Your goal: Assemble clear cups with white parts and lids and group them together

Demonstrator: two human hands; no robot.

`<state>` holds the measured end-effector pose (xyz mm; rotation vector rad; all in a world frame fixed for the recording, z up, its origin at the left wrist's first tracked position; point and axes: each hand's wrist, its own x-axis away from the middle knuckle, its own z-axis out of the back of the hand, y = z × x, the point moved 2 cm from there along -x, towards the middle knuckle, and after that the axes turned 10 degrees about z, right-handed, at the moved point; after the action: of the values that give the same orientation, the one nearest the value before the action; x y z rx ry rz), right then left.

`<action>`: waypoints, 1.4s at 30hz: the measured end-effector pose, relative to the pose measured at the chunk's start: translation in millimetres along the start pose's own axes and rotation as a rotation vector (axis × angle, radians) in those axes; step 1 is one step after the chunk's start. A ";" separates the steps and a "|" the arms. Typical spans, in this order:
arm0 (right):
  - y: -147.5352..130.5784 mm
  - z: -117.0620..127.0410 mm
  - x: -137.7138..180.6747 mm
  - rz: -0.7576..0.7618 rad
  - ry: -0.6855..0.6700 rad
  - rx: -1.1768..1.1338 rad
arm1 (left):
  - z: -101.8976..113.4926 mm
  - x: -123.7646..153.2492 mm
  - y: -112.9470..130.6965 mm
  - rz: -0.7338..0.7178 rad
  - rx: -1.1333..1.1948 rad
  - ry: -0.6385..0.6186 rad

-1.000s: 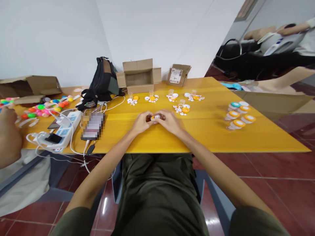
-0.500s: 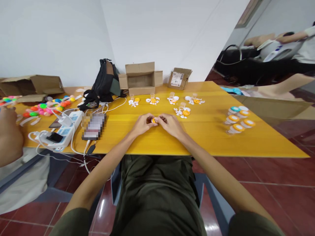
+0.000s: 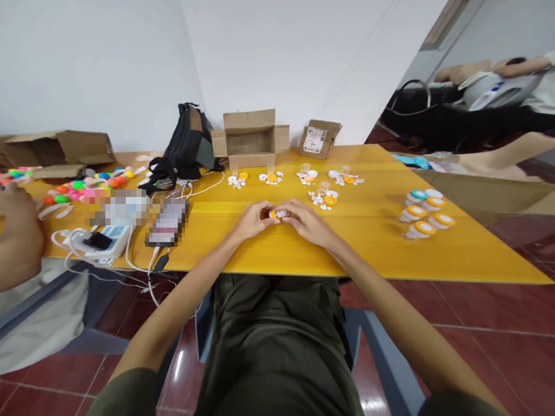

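Both hands closed on one small orange-white part [image 3: 278, 214], pinched at the fingertips. It sits between them: my left hand [image 3: 254, 221] on its left end, right hand [image 3: 306, 223] on its right, low over the table [image 3: 368, 242], centre front. Fingers hide most of it. The box label [image 3: 315, 139] at the back is too small to read.

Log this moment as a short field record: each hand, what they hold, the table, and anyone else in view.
Left hand: fingertips pinch one end of the small orange-capped piece.
Right hand: fingertips pinch its other end.
Table: yellow; small white and orange parts lie behind the hands, capped jars to the right.
Far edge: black backpack, open cardboard box.
Other person: a hand at the left edge, near the colourful balls.
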<state>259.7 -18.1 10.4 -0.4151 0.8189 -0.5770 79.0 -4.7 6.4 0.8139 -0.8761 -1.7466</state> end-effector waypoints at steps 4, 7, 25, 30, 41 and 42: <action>3.6 -0.3 -4.0 -0.207 0.026 0.086 | 0.3 0.5 -0.2 0.016 0.009 0.001; 1.3 1.0 -9.0 -0.256 -0.056 0.195 | 0.7 0.2 0.0 0.014 0.032 0.000; -12.1 14.7 -7.8 0.067 -0.248 0.252 | -1.1 -1.7 -2.6 -0.010 0.096 -0.065; -8.4 20.7 -7.8 0.044 -0.096 0.102 | 0.5 -1.3 -2.0 0.021 0.082 -0.045; 32.5 17.1 -16.8 -0.200 0.119 0.101 | 0.5 -1.7 -1.7 0.012 -0.035 0.030; 32.1 14.7 -19.8 -0.177 0.080 0.166 | 1.0 -1.8 -0.9 0.002 -0.074 0.051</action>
<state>270.5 20.9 12.8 -0.3154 0.8080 -0.8243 78.3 -2.6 6.3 0.8052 -0.7736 -1.7381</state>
